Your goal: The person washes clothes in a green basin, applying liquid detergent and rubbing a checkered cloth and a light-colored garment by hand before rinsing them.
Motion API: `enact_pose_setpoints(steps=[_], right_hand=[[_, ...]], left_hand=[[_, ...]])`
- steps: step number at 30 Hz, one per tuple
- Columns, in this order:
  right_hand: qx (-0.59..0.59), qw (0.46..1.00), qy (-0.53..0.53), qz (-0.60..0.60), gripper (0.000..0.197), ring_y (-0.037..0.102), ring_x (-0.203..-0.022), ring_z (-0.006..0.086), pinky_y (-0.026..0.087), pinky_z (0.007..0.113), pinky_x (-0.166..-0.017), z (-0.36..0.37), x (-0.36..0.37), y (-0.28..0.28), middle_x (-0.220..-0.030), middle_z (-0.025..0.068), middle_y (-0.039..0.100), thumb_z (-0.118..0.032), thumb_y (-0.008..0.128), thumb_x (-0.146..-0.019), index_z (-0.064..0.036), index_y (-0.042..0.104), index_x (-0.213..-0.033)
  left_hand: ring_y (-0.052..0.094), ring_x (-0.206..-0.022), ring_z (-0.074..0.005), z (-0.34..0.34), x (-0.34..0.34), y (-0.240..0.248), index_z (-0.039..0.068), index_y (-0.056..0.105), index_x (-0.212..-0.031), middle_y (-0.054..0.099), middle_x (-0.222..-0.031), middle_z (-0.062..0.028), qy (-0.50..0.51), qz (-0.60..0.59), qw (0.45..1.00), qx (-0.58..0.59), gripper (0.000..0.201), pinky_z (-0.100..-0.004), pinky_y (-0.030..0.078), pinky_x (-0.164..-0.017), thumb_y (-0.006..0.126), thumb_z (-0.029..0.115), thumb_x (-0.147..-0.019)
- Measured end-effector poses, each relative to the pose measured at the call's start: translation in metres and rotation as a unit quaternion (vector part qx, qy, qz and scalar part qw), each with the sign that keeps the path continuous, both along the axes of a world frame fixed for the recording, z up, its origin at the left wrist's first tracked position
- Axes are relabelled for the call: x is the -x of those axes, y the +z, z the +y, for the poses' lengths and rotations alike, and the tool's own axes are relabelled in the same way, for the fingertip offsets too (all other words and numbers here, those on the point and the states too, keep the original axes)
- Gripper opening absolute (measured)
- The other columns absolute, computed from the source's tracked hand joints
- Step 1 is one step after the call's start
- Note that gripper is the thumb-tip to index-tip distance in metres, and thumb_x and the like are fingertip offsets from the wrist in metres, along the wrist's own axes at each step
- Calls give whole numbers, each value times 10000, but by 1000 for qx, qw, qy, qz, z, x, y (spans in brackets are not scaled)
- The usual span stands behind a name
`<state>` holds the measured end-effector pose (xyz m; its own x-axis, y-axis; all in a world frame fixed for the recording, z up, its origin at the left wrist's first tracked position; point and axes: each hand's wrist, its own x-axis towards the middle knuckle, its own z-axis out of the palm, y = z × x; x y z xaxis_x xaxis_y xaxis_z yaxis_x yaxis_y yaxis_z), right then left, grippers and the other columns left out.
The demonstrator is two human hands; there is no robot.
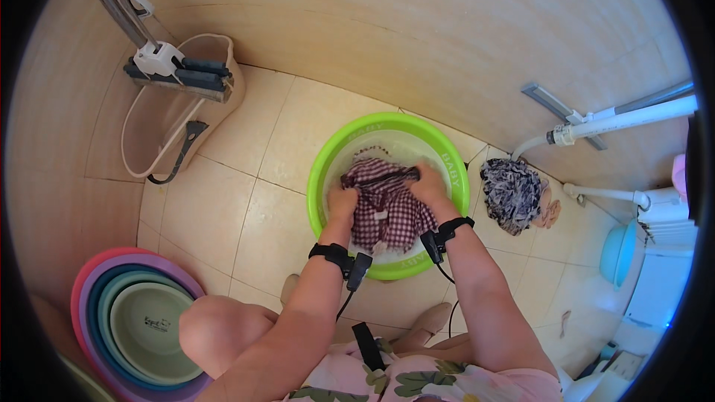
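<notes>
A dark red and white checked cloth garment (391, 212) lies bunched in a bright green basin (319, 171) on the floor, in cloudy, sudsy water. My left hand (342, 202) is closed on the garment's left side. On its upper right edge my right hand (430, 184) grips a fold, the fingers curled round the fabric. Between the hands the cloth is spread and wrinkled, with a small white tag near its middle. Both wrists wear black straps with small dark devices and cables.
Right of the basin lies a heap of dark patterned cloth (512, 195). Nested basins (138, 260) stand at lower left. A beige mop bucket (134, 138) with a sponge mop (179, 71) is at upper left. White pipes (625, 119) run along the right wall, near a light-blue basin (618, 253).
</notes>
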<state>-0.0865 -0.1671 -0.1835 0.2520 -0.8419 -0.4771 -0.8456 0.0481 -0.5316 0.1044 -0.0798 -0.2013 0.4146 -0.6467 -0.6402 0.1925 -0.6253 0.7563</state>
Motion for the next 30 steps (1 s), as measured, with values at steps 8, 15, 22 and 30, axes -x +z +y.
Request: enact_pose_setpoints(steps=[8,15,22,30], right_hand=[[-106,893,75,-431,594,534,-1153,210,415,331,-981,45,-55,83,-1247,138,559,-79,675,-753,-95,487,-1315],[149,968,105,-171,376,607,-911,386,485,429,-799,69,-85,86,-995,202,640,-219,677,-778,-73,563,-1104],[21,996,-82,-40,422,589,-973,397,459,442,-839,-19,6,-21,-1013,253,619,-365,579,-860,5,578,-1064],[-23,992,109,64,536,521,-1113,409,426,446,-942,1,-17,-8,-1196,245,558,-340,659,-773,-52,535,-1209]], left_hand=[[637,-853,-258,-7,2,50,35,579,-1113,648,-958,-123,232,528,805,139,398,-391,546,-801,646,298,-823],[614,-898,-213,3,22,84,60,618,-1094,628,-1000,-92,223,401,863,210,345,-340,508,-806,602,308,-855],[596,-923,-188,-25,25,78,-21,614,-1097,623,-1071,-126,11,238,969,65,431,-318,476,-795,584,346,-874],[600,-943,-274,3,-2,-19,-22,593,-1128,634,-1032,-188,-119,-164,976,-78,383,-340,461,-834,591,101,-765]])
